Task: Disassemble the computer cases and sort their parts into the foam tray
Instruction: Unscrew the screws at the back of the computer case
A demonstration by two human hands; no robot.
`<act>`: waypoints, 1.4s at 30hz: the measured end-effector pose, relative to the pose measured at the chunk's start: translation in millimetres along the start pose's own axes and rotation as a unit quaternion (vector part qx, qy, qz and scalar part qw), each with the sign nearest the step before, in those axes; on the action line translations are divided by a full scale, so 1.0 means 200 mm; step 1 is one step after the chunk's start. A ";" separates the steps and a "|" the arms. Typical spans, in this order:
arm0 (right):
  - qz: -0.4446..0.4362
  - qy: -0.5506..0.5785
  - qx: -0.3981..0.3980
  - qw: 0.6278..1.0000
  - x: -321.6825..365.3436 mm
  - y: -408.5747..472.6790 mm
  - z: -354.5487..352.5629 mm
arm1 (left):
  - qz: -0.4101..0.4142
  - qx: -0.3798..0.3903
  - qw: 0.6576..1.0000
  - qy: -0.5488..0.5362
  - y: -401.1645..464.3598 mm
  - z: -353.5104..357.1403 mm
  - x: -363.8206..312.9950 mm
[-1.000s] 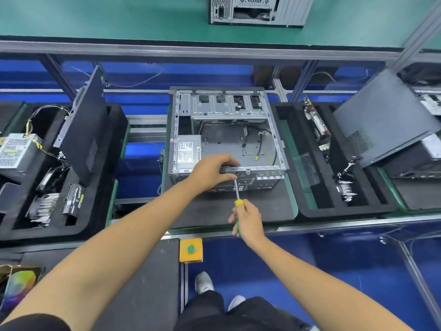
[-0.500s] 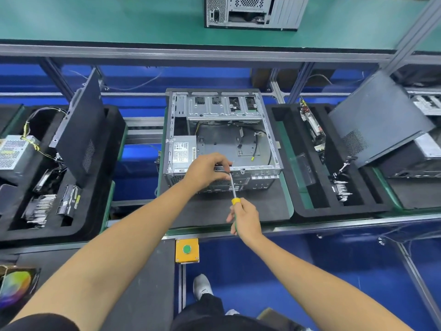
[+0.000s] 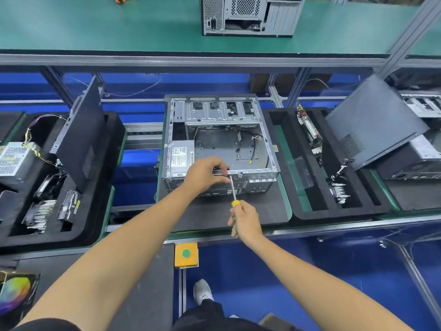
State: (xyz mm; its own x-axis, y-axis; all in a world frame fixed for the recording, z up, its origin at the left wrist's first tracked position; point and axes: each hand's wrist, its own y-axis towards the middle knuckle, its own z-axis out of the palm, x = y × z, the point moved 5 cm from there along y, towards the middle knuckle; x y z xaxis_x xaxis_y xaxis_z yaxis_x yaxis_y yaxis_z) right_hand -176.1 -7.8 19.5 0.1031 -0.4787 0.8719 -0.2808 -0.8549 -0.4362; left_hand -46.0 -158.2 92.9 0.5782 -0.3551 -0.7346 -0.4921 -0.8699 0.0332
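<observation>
While the left hand (image 3: 205, 174) grips the near rim of the open computer case (image 3: 219, 144) mid-counter and the right hand (image 3: 245, 222) clasps the screwdriver (image 3: 233, 191), its power supply (image 3: 181, 157) remains inside, the foam tray (image 3: 307, 211) right partly filled.

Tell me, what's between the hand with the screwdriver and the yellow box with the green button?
Head view: between the right hand and the yellow button box lie only the dark mat and the bench's metal edge rail.
</observation>
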 end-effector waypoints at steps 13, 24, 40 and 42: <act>0.010 0.005 0.004 1.000 0.00 -0.01 0.02 | -0.010 0.011 1.000 -0.007 0.01 0.01 0.01; 0.059 0.045 0.015 0.997 0.02 -0.02 0.05 | -0.003 0.010 1.000 -0.004 0.01 0.01 0.02; 0.123 0.071 0.017 0.990 0.10 -0.08 0.03 | 0.001 0.013 1.000 -0.013 0.01 0.01 0.03; 0.152 0.107 0.030 0.982 0.10 -0.10 0.06 | -0.002 0.012 1.000 -0.023 0.01 0.01 0.03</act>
State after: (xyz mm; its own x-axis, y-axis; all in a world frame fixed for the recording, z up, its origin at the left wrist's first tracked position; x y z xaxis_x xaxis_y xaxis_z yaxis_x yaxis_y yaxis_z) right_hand -157.4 -3.4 43.2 -0.1824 -0.6658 0.7235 -0.2107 -0.6923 -0.6902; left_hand -45.4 -161.6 86.4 0.5493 -0.3348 -0.7656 -0.5054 -0.8628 0.0146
